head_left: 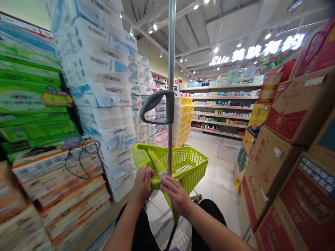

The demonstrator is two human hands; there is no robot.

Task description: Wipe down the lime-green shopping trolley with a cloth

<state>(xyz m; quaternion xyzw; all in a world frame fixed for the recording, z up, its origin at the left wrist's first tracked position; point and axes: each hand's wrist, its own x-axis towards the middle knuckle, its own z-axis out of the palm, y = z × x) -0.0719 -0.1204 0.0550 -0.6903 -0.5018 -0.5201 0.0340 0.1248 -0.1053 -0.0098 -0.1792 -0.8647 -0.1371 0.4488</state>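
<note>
A lime-green shopping cart [195,174] with a perforated basket stands right in front of my knees. My left hand [143,182] is closed round the near left corner of its frame, beside a raised green panel [142,157]. In my right hand [177,194] is a crumpled, greyish-white wipe [162,175], pressed against the cart's near rim just right of my left hand. The fingers of the right hand lie together over the wipe, hiding part of it. Rising from the cart is a metal pole [171,52] with a dark grey loop handle [157,108].
Tall stacks of wrapped tissue packs [104,87] rise at the left, with green packs [31,94] beside them. A dark cable [78,164] lies over orange-and-white packs. Cardboard boxes [269,160] line the right. Stocked shelves [220,108] stand beyond the tiled floor [217,195].
</note>
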